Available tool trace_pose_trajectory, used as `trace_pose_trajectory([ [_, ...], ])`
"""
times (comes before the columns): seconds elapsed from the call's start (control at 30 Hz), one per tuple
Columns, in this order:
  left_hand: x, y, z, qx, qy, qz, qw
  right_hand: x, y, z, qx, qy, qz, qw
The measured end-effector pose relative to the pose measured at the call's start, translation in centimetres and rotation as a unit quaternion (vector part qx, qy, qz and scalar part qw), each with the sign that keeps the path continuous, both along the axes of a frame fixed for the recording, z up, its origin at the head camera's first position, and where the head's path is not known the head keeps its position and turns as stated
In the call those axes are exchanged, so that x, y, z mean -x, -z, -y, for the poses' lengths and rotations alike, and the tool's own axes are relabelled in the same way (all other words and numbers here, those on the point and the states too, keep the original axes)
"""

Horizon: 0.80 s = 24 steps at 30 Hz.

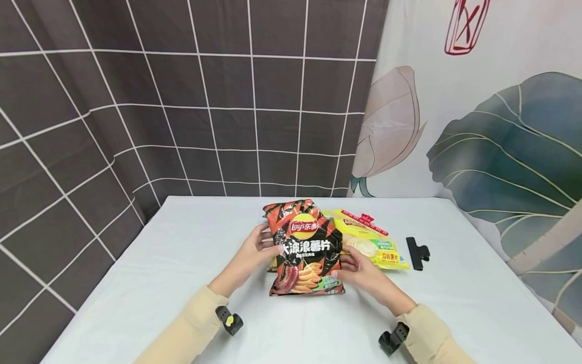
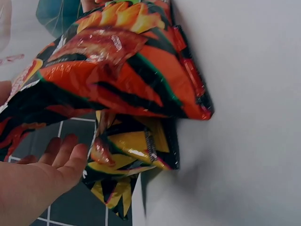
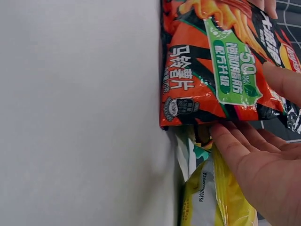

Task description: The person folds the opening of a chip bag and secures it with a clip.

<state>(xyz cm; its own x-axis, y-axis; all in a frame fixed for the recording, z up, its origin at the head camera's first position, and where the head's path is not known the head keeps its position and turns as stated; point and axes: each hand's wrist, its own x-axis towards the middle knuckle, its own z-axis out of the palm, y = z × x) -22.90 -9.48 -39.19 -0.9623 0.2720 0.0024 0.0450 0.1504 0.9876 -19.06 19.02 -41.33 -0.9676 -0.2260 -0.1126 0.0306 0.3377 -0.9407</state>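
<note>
A black and red bag of potato chips (image 1: 305, 263) stands upright in front of me, its printed front facing me and its bottom edge at the white tabletop. My left hand (image 1: 253, 255) holds its left side, thumb on the front and fingers behind. On the right side my right hand (image 1: 364, 273) grips the bag the same way, as the right wrist view also shows. Behind it lies a yellow bag of chips (image 1: 391, 257) with a red clip strip (image 1: 364, 222) across its top. Another black and yellow bag (image 2: 136, 146) shows behind, mostly hidden.
A black bag clip (image 1: 415, 254) lies on the white table (image 1: 191, 232), right of the yellow bag. Behind the table hangs a dark gridded curtain (image 1: 227, 126); at the right is a white cloth (image 1: 423, 177) with a floral print.
</note>
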Motion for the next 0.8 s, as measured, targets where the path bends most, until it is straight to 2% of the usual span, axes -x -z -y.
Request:
trace_pose_trajectory([
  [0.1,0.5,-0.7,0.5,-0.002,-0.001,-0.005,1.0000,0.0,-0.2,0.0,0.008,0.015,0.005,1.000],
  [0.27,1.7,-2.2,1.3,0.006,-0.020,-0.028,0.9994,0.3,-0.5,0.1,0.058,0.046,0.020,0.997],
  [0.5,2.3,-4.6,1.2,0.076,-0.049,-0.081,0.9926,0.8,-0.7,0.4,0.115,0.087,0.023,0.989],
  [0.57,2.4,-5.2,0.9,0.104,-0.050,-0.106,0.9876,0.9,-0.8,0.4,0.130,0.096,0.023,0.986],
  [0.7,2.6,-6.2,0.2,0.177,-0.054,-0.167,0.9684,1.1,-1.0,0.5,0.156,0.108,0.026,0.981],
  [0.8,2.6,-6.9,-0.4,0.212,-0.049,-0.200,0.9553,1.2,-1.2,0.5,0.170,0.115,0.023,0.978],
])
